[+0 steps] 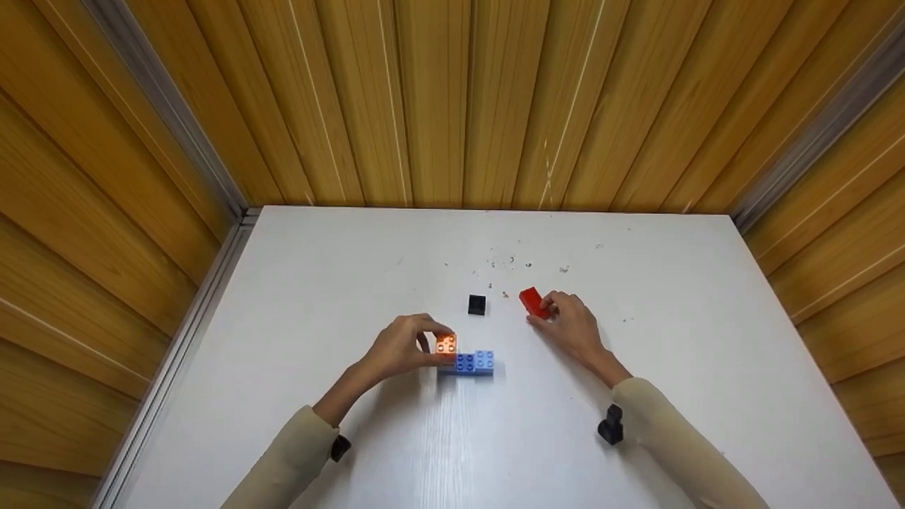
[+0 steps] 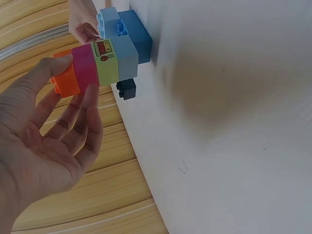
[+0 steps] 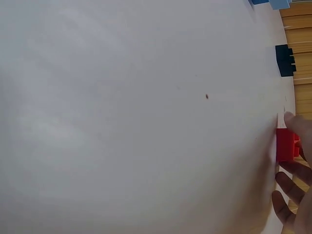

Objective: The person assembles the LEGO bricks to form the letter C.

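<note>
My left hand (image 1: 404, 346) pinches the orange brick (image 2: 67, 80) between thumb and fingers. That brick tops a stack; below it come a magenta brick (image 2: 85, 66), a lime green brick (image 2: 106, 68) with a printed picture, and a light blue brick (image 2: 126, 57). The stack stands at the left end of a long blue brick (image 2: 139, 36), which also bears another light blue brick (image 1: 485, 360) at its right end. Farther right, my right hand (image 1: 576, 331) holds a red brick (image 1: 532, 302) by its near end, low at the white table.
A small black brick (image 1: 477, 305) lies behind the blue build, between the two hands. Dark specks mark the white table (image 1: 318, 268) toward its back. Wood-patterned panels (image 1: 431, 106) rise behind the table and at both sides.
</note>
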Demonstrator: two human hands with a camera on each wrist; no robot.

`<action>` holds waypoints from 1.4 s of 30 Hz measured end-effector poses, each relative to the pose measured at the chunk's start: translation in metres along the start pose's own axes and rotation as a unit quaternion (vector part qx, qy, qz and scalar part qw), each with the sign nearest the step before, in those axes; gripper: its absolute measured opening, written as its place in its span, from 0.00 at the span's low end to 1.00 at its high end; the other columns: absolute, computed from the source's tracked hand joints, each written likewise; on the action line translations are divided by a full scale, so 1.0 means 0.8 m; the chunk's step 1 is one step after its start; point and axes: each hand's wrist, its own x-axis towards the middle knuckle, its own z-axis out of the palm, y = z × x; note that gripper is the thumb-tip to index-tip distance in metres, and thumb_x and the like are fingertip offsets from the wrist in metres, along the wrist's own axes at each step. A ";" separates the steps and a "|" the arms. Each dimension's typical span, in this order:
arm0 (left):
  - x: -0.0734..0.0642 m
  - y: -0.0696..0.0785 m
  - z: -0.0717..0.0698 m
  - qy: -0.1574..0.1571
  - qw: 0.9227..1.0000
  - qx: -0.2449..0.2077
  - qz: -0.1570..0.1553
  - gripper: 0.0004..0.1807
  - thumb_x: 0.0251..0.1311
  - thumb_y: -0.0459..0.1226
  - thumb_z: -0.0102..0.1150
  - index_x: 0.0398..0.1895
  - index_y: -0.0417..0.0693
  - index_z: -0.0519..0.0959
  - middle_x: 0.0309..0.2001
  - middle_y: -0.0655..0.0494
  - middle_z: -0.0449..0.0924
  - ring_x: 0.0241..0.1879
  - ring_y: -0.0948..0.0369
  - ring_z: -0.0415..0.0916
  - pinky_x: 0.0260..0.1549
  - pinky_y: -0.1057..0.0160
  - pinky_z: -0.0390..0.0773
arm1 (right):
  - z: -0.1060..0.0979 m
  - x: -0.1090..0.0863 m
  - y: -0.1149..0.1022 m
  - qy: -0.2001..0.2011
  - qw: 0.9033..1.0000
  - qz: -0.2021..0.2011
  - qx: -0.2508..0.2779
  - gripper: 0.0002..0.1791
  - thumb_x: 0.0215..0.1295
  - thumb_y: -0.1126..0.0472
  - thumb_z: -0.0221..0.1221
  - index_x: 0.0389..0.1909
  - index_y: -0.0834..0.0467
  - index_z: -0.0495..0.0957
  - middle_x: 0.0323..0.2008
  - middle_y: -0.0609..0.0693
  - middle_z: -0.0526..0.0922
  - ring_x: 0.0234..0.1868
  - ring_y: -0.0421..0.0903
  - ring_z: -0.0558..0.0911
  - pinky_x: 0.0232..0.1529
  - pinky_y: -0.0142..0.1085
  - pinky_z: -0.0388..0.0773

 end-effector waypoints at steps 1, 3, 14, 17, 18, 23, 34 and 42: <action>0.000 0.000 0.000 0.000 1.000 0.005 0.001 0.21 0.53 0.43 0.78 0.52 0.51 0.88 0.44 0.57 0.87 0.35 0.61 0.82 0.33 0.67 0.79 | -0.001 -0.001 0.000 0.001 1.000 0.002 0.002 0.16 0.60 0.56 0.73 0.42 0.60 0.79 0.40 0.57 0.85 0.42 0.52 0.79 0.44 0.44 0.78; 0.000 -0.001 0.000 0.001 1.000 0.015 0.009 0.21 0.54 0.43 0.77 0.52 0.51 0.88 0.44 0.56 0.87 0.35 0.60 0.82 0.33 0.66 0.79 | -0.002 -0.003 0.001 0.004 1.000 0.000 0.005 0.15 0.61 0.60 0.71 0.45 0.61 0.79 0.42 0.59 0.85 0.44 0.53 0.80 0.46 0.46 0.81; 0.006 -0.004 0.001 0.009 1.000 0.013 0.010 0.21 0.53 0.41 0.78 0.52 0.50 0.88 0.42 0.55 0.87 0.36 0.59 0.83 0.34 0.66 0.79 | -0.005 -0.013 0.004 -0.001 1.000 0.000 0.000 0.24 0.61 0.66 0.69 0.59 0.62 0.80 0.51 0.61 0.85 0.50 0.57 0.79 0.53 0.52 0.80; 0.007 -0.006 0.001 0.009 1.000 0.008 0.012 0.21 0.52 0.41 0.78 0.51 0.50 0.88 0.40 0.56 0.86 0.35 0.60 0.82 0.34 0.66 0.79 | -0.004 -0.013 0.003 -0.004 1.000 0.009 0.021 0.24 0.62 0.66 0.70 0.59 0.62 0.80 0.52 0.61 0.85 0.51 0.56 0.78 0.55 0.52 0.79; 0.007 -0.006 0.000 0.008 1.000 0.009 0.012 0.21 0.52 0.41 0.79 0.51 0.51 0.88 0.39 0.56 0.86 0.34 0.60 0.81 0.33 0.67 0.78 | -0.005 -0.013 0.002 -0.007 0.999 0.012 0.030 0.24 0.62 0.66 0.70 0.60 0.62 0.79 0.52 0.61 0.85 0.51 0.56 0.78 0.56 0.52 0.78; 0.007 -0.008 -0.002 0.004 1.000 0.010 0.006 0.21 0.51 0.42 0.79 0.50 0.51 0.89 0.38 0.56 0.85 0.32 0.61 0.79 0.31 0.68 0.76 | -0.012 -0.009 -0.013 -0.025 0.996 0.017 0.079 0.24 0.65 0.66 0.67 0.62 0.62 0.78 0.55 0.61 0.83 0.53 0.56 0.76 0.57 0.50 0.76; 0.010 -0.006 0.005 0.007 1.000 -0.020 0.004 0.22 0.49 0.42 0.81 0.49 0.51 0.89 0.39 0.55 0.86 0.33 0.59 0.82 0.32 0.68 0.76 | -0.046 -0.020 -0.064 0.012 0.993 -0.067 0.094 0.24 0.59 0.68 0.71 0.58 0.59 0.82 0.53 0.56 0.86 0.49 0.52 0.78 0.45 0.43 0.78; 0.007 -0.005 0.005 -0.007 0.999 -0.042 0.000 0.21 0.48 0.39 0.81 0.49 0.49 0.89 0.38 0.54 0.85 0.35 0.59 0.81 0.33 0.69 0.78 | -0.050 -0.042 -0.108 -0.027 0.989 -0.084 0.117 0.24 0.61 0.65 0.71 0.60 0.54 0.82 0.54 0.51 0.86 0.51 0.49 0.79 0.47 0.45 0.81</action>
